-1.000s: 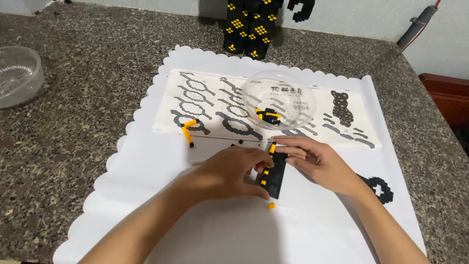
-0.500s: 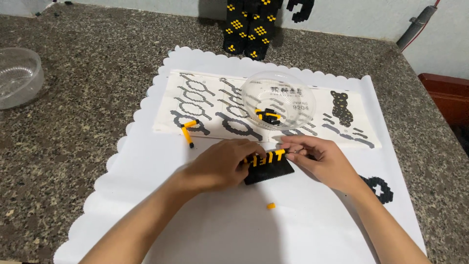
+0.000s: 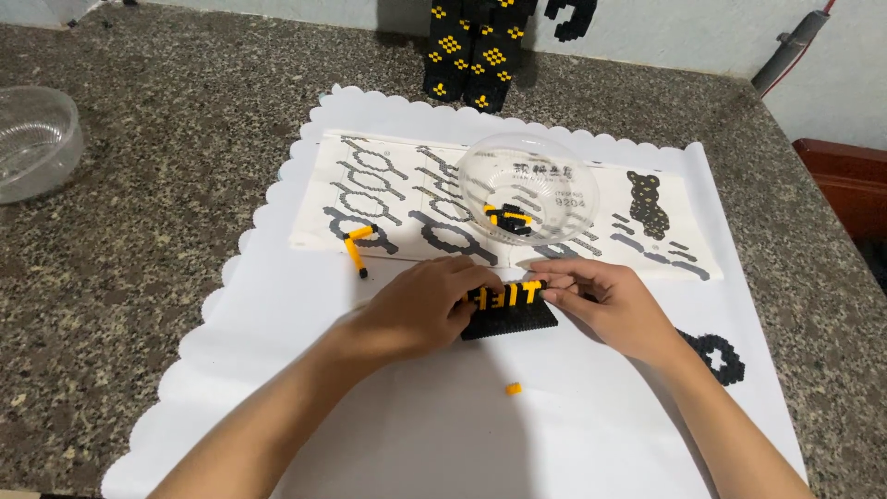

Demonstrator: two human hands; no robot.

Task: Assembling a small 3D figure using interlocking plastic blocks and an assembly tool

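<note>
Granite countertop [image 3: 139, 277] carries a white scalloped paper mat [image 3: 388, 434], with a printed instruction sheet [image 3: 388, 199] across its far half. On the sheet stands a clear plastic bowl [image 3: 554, 166] holding a few black and yellow pieces. Near the mat's middle, the left hand [image 3: 416, 310] and right hand [image 3: 605, 300] pinch a black-and-yellow brick panel [image 3: 506, 310] between closed fingertips. One loose yellow brick [image 3: 513, 388] lies just below.

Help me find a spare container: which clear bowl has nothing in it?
The clear bowl at the far left on the granite counter; it looks empty. The other bowl, on the instruction sheet, holds black and yellow pieces.
</note>
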